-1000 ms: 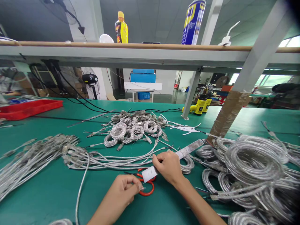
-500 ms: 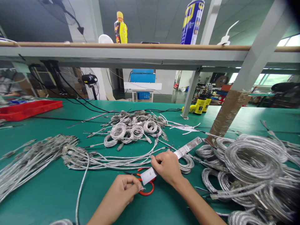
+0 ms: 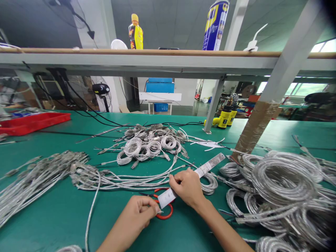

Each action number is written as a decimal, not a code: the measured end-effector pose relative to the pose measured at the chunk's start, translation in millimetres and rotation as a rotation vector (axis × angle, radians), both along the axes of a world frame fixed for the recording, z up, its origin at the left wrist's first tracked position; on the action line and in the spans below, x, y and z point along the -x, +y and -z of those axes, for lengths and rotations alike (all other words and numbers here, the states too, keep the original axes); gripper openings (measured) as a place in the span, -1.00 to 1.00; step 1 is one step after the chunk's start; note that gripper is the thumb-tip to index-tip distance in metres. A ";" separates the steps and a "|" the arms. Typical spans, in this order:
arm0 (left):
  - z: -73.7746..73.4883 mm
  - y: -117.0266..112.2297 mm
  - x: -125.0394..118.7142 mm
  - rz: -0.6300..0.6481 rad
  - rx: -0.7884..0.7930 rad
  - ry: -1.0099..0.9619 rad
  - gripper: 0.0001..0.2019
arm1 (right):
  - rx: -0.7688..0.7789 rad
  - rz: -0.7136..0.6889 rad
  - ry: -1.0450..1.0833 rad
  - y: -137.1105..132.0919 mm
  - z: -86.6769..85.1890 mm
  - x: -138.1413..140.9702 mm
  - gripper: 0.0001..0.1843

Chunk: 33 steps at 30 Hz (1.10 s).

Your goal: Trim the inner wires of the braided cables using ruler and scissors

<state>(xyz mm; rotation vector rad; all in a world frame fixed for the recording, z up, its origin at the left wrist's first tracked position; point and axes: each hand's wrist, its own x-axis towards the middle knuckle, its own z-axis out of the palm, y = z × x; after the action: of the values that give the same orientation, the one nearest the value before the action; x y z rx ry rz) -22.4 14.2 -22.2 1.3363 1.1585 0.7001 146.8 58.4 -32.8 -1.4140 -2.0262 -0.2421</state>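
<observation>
Head view, left hand (image 3: 136, 214) fingers pinching thin wire tip (image 3: 159, 212), right hand (image 3: 187, 189) clenched on silvery strip (image 3: 210, 165)

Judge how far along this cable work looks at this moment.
Looks done: cables wound into coils at the table's centre. In hand: the right hand holds a white-and-silver strip; the left hand pinches something small, beside red-handled scissors. Apparently left: the uncoiled cable bundle at the left, though its state cannot be told.
</observation>
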 end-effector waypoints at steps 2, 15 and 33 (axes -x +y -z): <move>-1.1 1.1 1.4 -0.012 -0.012 -0.009 -0.76 | -0.002 -0.003 -0.002 0.0 0.3 0.3 -0.53; -3.2 4.4 6.0 -0.011 -0.057 0.010 -0.77 | 0.018 -0.026 0.011 0.3 -0.3 0.8 -0.56; -5.3 4.0 6.5 0.003 -0.028 0.005 -0.80 | 0.055 -0.033 0.035 0.0 -1.3 1.4 -0.57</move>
<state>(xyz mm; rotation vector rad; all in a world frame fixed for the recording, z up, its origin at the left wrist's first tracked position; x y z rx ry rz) -28.9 18.3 -16.9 1.3633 1.1549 0.7134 145.4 58.4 -31.5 -1.4071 -2.0398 -0.1470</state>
